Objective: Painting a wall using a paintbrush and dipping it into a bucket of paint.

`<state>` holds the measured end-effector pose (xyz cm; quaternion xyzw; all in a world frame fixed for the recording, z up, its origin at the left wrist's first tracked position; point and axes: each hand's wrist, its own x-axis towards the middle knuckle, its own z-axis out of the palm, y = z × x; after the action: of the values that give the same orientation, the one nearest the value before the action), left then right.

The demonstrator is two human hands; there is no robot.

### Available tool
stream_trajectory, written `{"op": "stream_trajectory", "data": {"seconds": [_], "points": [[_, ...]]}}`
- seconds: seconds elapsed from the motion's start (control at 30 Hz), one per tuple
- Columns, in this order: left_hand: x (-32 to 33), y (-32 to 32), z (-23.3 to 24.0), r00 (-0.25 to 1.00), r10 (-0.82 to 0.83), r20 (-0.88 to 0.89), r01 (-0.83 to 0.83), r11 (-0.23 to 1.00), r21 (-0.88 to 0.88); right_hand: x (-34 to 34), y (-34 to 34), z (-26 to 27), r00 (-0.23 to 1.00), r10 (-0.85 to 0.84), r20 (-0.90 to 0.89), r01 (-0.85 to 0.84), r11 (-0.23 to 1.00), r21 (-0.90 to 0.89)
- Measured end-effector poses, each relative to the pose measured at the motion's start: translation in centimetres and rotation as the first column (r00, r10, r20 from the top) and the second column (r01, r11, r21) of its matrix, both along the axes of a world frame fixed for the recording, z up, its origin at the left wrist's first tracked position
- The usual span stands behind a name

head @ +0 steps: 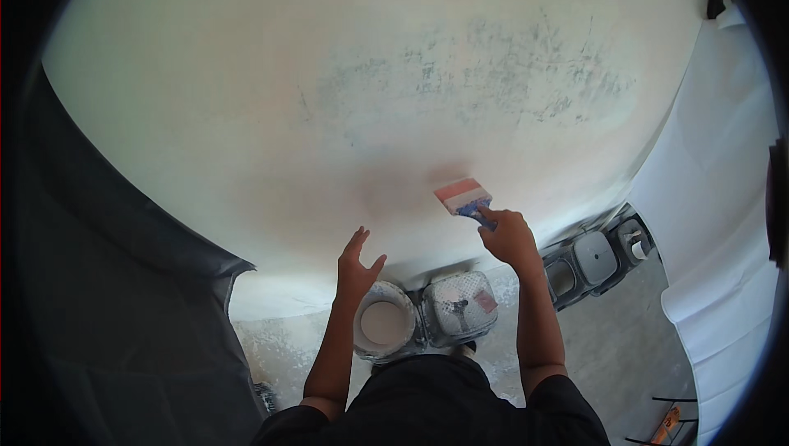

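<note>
My right hand (510, 237) grips the blue handle of a wide paintbrush (463, 197) with reddish bristles and a pale band. The bristles are at or close to the pale wall (382, 162); I cannot tell whether they touch it. Dark scuffs and scrapes (493, 73) mark the wall higher up. My left hand (357, 267) is raised with thumb and fingers apart, holding nothing. Below it stands a round bucket (387, 322) of whitish paint-like liquid, its rim crusted. Beside the bucket is a paint-spattered plastic stool (461, 304) with a small reddish piece on its seat.
Dark sheeting (123, 273) hangs at the left, white sheeting (721, 199) at the right. More dark plastic stools (595, 258) stand along the wall's foot at right. A black rack with an orange item (666, 426) sits on the concrete floor (622, 329).
</note>
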<state>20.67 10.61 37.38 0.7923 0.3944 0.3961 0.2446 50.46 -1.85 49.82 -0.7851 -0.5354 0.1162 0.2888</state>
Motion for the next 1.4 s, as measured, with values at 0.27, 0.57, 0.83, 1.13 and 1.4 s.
{"op": "stream_trajectory", "data": {"seconds": [0.27, 0.57, 0.83, 1.13, 1.4], "points": [[1.1, -2.0, 7.1, 0.994, -0.030, 0.102, 0.034, 0.999, -0.031, -1.2, 2.8, 15.1, 0.990, 0.066, 0.126, -0.103, 0.945, 0.312], [-3.1, -2.8, 7.6, 0.989, 0.077, 0.124, -0.075, 0.997, -0.023, -3.9, 2.2, 24.7, 0.993, -0.052, 0.109, -0.027, 0.785, 0.619], [-4.0, -3.3, 7.8, 0.987, 0.124, 0.106, -0.121, 0.992, -0.031, -3.8, 6.8, 15.1, 0.925, -0.178, 0.336, -0.062, 0.800, 0.597], [-3.6, -3.4, 9.7, 0.995, 0.089, 0.052, -0.094, 0.990, 0.106, -6.6, 3.8, -1.8, 0.940, -0.131, 0.315, 0.062, 0.974, 0.219], [-3.8, -3.6, 10.0, 0.997, 0.059, 0.041, -0.061, 0.997, 0.044, -5.6, 1.5, -0.3, 0.988, -0.055, 0.146, 0.053, 0.998, 0.018]]}}
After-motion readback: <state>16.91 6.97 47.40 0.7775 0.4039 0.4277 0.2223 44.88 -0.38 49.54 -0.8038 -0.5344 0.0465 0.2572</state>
